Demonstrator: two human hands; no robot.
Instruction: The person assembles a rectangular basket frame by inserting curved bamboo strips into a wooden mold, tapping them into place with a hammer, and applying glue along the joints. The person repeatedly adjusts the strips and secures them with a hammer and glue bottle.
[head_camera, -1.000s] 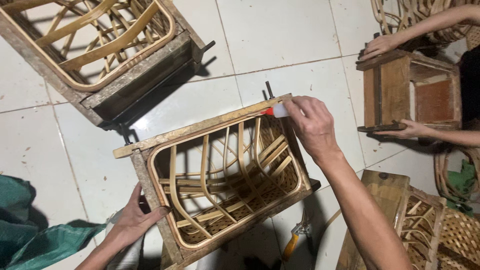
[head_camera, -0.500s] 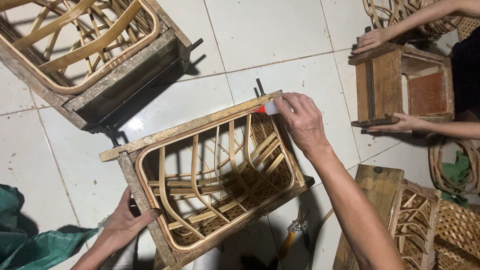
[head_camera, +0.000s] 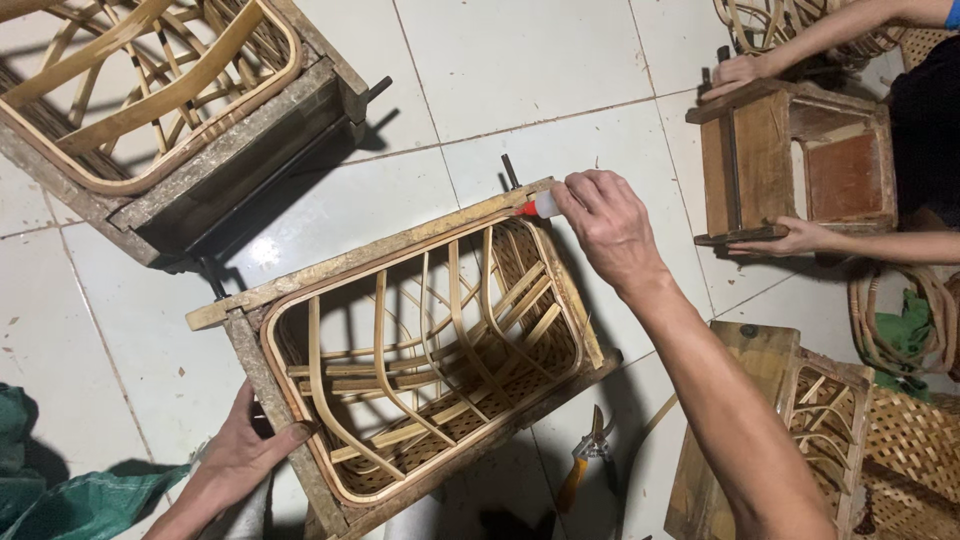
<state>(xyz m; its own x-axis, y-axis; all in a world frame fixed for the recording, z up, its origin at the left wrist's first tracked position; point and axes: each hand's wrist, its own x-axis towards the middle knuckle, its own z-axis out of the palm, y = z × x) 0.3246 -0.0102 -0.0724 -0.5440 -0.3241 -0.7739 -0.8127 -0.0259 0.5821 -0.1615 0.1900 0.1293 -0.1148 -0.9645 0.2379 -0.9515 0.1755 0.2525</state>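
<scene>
Bamboo basket (head_camera: 430, 350) sits in its wooden mould frame (head_camera: 370, 262); our left hand (head_camera: 235, 470) grips the near corner to steady it, while our right hand (head_camera: 605, 225) fingers close around a small glue bottle (head_camera: 538, 206), its red tip at the rim just beyond them.

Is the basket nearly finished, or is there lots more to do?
The basket already has its woven bottom and bent ribs inside the wooden mould. The right hand presses a small glue bottle at the rim; the left hand steadies the mould. The sides remain open.
</scene>
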